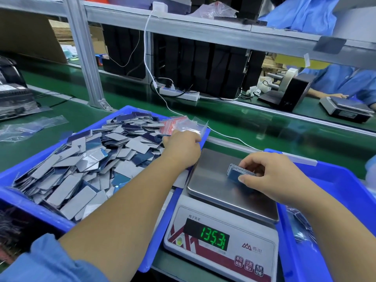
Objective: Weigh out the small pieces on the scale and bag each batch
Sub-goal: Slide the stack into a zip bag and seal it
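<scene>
Scale reading 135.3, right hand gripping stacked pieces

A white power strip with black plugs lies on the green tabletop, under a grey metal shelf. A thin white cable hangs down near it. Black boxes stand behind. Far right, a person in a blue coat sits by another grey scale.

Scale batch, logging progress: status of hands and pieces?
Right hand grips stack of pieces on scale. Left hand at bags over tray. Nothing blocking.
</scene>
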`<state>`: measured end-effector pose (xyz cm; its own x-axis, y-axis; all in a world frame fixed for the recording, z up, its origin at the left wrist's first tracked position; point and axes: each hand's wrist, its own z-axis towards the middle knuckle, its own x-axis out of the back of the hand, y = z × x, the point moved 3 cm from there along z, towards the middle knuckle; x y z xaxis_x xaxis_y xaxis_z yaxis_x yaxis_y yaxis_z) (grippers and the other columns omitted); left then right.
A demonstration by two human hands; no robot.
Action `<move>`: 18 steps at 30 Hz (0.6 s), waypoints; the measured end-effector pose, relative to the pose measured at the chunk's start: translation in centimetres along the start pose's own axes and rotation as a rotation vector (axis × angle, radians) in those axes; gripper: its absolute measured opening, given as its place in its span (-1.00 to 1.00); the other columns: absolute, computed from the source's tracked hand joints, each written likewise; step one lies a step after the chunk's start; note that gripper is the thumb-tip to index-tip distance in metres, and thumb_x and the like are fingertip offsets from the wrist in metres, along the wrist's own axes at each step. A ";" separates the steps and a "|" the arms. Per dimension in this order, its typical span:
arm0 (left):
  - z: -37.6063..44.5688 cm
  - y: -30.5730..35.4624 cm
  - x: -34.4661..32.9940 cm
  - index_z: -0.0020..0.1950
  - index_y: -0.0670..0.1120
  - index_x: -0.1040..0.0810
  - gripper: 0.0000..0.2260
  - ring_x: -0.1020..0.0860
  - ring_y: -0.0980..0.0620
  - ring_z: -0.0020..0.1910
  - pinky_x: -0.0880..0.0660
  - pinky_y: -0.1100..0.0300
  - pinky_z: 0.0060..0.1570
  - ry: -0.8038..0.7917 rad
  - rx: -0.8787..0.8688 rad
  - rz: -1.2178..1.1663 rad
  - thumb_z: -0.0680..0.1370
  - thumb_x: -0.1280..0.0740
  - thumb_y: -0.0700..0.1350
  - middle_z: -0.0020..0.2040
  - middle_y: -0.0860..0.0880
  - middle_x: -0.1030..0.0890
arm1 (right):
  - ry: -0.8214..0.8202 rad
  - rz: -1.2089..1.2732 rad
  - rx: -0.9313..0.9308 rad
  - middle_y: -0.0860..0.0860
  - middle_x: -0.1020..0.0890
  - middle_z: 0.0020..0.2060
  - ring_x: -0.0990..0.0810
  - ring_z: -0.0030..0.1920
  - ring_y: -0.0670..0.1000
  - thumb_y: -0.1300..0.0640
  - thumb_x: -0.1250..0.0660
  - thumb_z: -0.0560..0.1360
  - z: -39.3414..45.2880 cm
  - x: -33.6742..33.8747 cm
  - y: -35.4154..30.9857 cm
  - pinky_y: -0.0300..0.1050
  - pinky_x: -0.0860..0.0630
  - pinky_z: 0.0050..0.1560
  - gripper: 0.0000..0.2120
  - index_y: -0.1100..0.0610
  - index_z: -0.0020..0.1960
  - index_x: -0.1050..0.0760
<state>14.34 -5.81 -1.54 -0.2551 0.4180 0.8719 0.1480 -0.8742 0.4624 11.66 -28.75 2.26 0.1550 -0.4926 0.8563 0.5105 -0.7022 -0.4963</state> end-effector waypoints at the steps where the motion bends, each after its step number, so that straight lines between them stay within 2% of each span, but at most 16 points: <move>1: 0.0 -0.1 0.4 0.00 0.11 -0.60 -0.71 -0.50 -0.09 0.12 -0.11 0.05 -0.10 0.054 0.015 -0.018 0.55 -0.19 -0.23 0.04 -0.01 -0.68 | 0.000 -0.001 0.000 -0.35 -0.60 -0.28 -0.58 -0.27 -0.22 0.06 -0.49 0.43 0.0 0.0 0.0 -0.41 -0.44 -0.27 -0.89 -0.11 -0.16 -0.58; 3: -0.1 -0.5 1.1 0.07 0.12 -0.58 -0.70 -0.55 -0.06 -0.04 -0.15 0.05 -0.06 0.130 0.067 -0.091 0.55 -0.19 -0.24 -0.08 0.04 -0.68 | -0.002 0.001 -0.003 -0.34 -0.61 -0.28 -0.58 -0.27 -0.22 0.07 -0.49 0.43 0.0 0.0 0.0 -0.41 -0.44 -0.26 -0.90 -0.10 -0.15 -0.59; 5: -0.3 -0.9 1.7 0.20 0.17 -0.49 -0.61 -0.54 -0.06 -0.10 -0.22 0.05 -0.02 0.180 0.108 -0.169 0.53 -0.17 -0.26 -0.14 0.06 -0.64 | -0.004 0.000 -0.005 -0.34 -0.61 -0.29 -0.58 -0.27 -0.22 0.08 -0.49 0.44 0.0 0.0 -0.1 -0.42 -0.43 -0.28 -0.90 -0.09 -0.15 -0.59; 9: -0.8 -1.2 2.1 0.31 0.09 -0.44 -0.59 -0.55 -0.10 -0.04 -0.45 -0.05 0.13 0.173 0.145 -0.230 0.51 -0.22 -0.24 -0.09 0.02 -0.63 | -0.009 0.009 -0.017 -0.33 -0.61 -0.30 -0.59 -0.30 -0.22 0.06 -0.48 0.44 -0.1 0.0 -0.1 -0.42 -0.43 -0.30 -0.90 -0.11 -0.15 -0.59; 12: -0.7 -0.7 1.9 0.36 0.09 -0.46 -0.62 -0.56 -0.05 0.06 -0.38 -0.04 0.25 0.094 0.107 -0.214 0.54 -0.28 -0.10 0.02 0.10 -0.65 | -0.009 0.008 -0.020 -0.33 -0.61 -0.29 -0.58 -0.29 -0.21 0.06 -0.48 0.44 -0.1 0.0 -0.2 -0.41 -0.44 -0.28 -0.90 -0.11 -0.15 -0.59; 14: -0.6 -0.3 1.3 0.38 0.10 -0.48 -0.63 -0.53 -0.05 0.18 -0.30 -0.01 0.26 0.017 0.087 -0.126 0.57 -0.31 0.05 0.11 0.09 -0.64 | -0.009 0.006 -0.017 -0.34 -0.61 -0.28 -0.58 -0.29 -0.22 0.06 -0.48 0.44 -0.1 0.1 -0.2 -0.41 -0.43 -0.28 -0.90 -0.11 -0.15 -0.58; 15: -0.4 -0.2 0.9 0.30 0.10 -0.54 -0.70 -0.53 -0.07 0.17 -0.29 -0.01 0.22 0.001 0.085 -0.084 0.58 -0.32 0.07 0.09 0.08 -0.65 | -0.009 0.005 -0.016 -0.34 -0.61 -0.29 -0.58 -0.29 -0.21 0.07 -0.48 0.44 -0.1 0.1 -0.3 -0.42 -0.43 -0.28 -0.90 -0.11 -0.15 -0.59; 16: -0.3 -0.2 0.8 0.12 0.08 -0.61 -0.84 -0.54 -0.09 0.08 -0.29 0.00 0.14 0.012 0.080 -0.058 0.58 -0.30 0.03 -0.02 0.06 -0.65 | -0.011 0.003 -0.016 -0.34 -0.61 -0.29 -0.58 -0.29 -0.21 0.07 -0.48 0.44 -0.1 0.1 -0.3 -0.41 -0.43 -0.28 -0.90 -0.11 -0.15 -0.59; 17: -0.3 -0.2 0.9 -0.10 0.03 -0.61 -0.87 -0.54 -0.11 -0.05 -0.29 0.02 0.05 0.042 0.086 -0.051 0.57 -0.28 -0.07 -0.16 0.06 -0.63 | -0.014 0.003 -0.016 -0.34 -0.61 -0.30 -0.58 -0.29 -0.20 0.07 -0.48 0.44 -0.1 0.1 -0.3 -0.40 -0.44 -0.28 -0.90 -0.10 -0.15 -0.59; 18: -0.3 -0.3 1.1 -0.27 -0.01 -0.51 -0.80 -0.51 -0.11 -0.17 -0.30 0.04 -0.01 0.081 0.099 -0.052 0.54 -0.23 -0.16 -0.29 0.06 -0.57 | -0.016 0.000 -0.016 -0.33 -0.61 -0.30 -0.59 -0.29 -0.20 0.07 -0.48 0.44 -0.2 0.1 -0.3 -0.40 -0.44 -0.28 -0.90 -0.11 -0.15 -0.59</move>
<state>13.71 -5.18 -0.81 -0.3405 0.4377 0.8321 0.2254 -0.8212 0.5242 11.37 -28.65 2.51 0.1686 -0.4840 0.8586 0.4967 -0.7107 -0.4982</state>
